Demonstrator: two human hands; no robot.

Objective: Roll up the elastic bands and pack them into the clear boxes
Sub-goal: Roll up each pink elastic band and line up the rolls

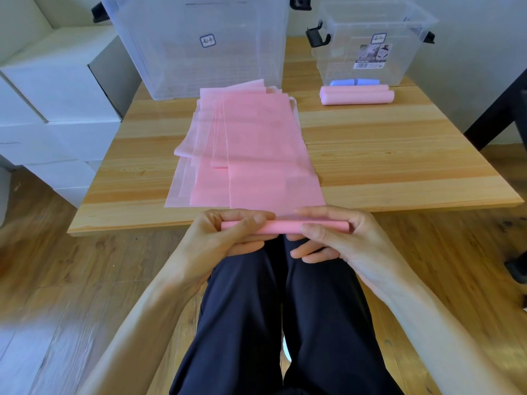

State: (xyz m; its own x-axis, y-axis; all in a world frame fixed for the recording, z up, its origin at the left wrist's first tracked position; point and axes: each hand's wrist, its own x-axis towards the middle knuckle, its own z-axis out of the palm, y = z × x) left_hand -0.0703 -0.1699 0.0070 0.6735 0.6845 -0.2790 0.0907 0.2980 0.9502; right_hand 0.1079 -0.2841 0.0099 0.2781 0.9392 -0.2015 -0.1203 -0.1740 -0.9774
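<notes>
While both the left hand (228,235) and right hand (336,238) pinch the started pink band roll (285,226) just off the tabletop (399,166) near edge, keep tension even, ends aligned.

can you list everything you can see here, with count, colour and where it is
flat elastic bands: several, pink, overlapping pile at table middle
band being rolled: one, pink, at table's near edge
finished rolls: two, pink, on table before small box
blue rolls: apparently two, inside small box
small clear box: one, far right
large clear box: one, far middle
table: one, light wood
white boxes: stacked, left
left hand: grips roll's left end
right hand: grips roll's right end
</notes>
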